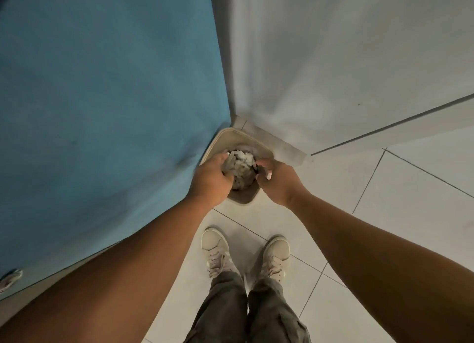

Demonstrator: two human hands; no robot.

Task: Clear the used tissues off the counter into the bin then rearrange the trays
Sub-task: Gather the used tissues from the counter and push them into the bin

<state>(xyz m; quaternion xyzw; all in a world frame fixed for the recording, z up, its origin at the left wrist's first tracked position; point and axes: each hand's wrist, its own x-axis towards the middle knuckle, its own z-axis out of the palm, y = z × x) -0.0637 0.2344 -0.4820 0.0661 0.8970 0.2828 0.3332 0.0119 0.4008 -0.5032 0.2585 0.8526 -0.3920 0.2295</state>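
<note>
A beige bin [236, 135] stands on the tiled floor [333, 214] in the far corner, blue panel [102, 86] left, white wall [333, 47] right. Over it, left hand [213, 176] and right hand [279, 181] curl fingers round the crumpled tissues [242, 164].

Bare forearms [128, 253] are shown; grey-green cargo trousers [225, 314] and off-white lace-up sneakers [215, 247] are worn below.

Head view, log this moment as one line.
stage: binning | left hand: grips crumpled tissues | right hand: grips them too | bin: below hands, floor corner
</note>
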